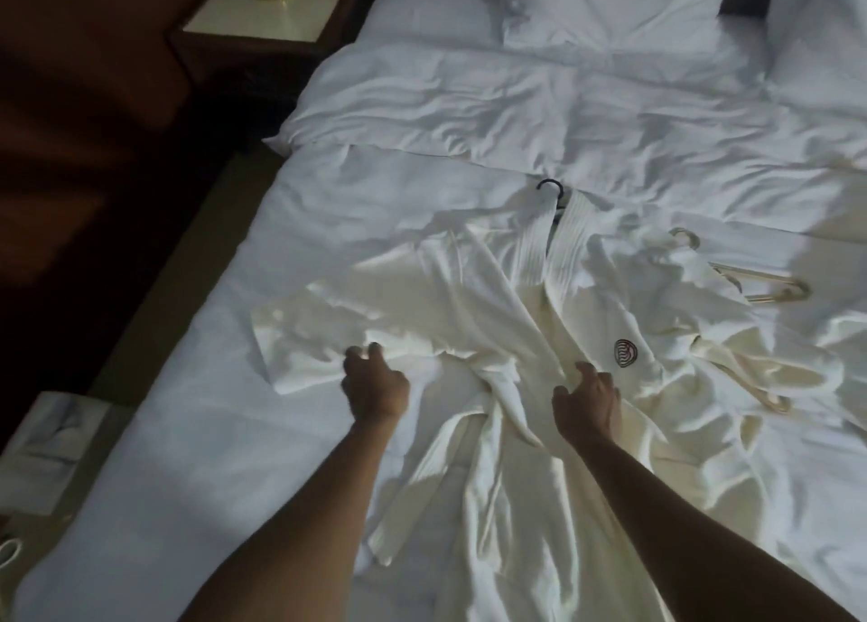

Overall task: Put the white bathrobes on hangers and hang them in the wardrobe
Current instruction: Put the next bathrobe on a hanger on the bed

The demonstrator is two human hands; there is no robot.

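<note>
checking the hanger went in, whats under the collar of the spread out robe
A black hanger hook pokes out above the collar of the white bathrobe. The rest of that hanger is covered by cloth, so its seating in the shoulders cannot be seen.

— Where can my hands pass on the bed (197, 457)?

— On the left side the sheet is flat and bare, from the near edge up to the folded duvet (492, 100). My left hand (375, 382) is at the edge of this strip.

— And what stands in my way?

— The bathrobe (492, 302) lies spread over the middle, under my right hand (586, 398), with a black hanger hook (550, 186) sticking out at its collar. To the right, a light wooden hanger (760, 288) lies on the sheet, and a second one (769, 401) is half under crumpled cloth.

— And far?

— The duvet and the pillows (610, 6) fill the far part. The nightstand (267, 11) is beyond the left edge.
</note>
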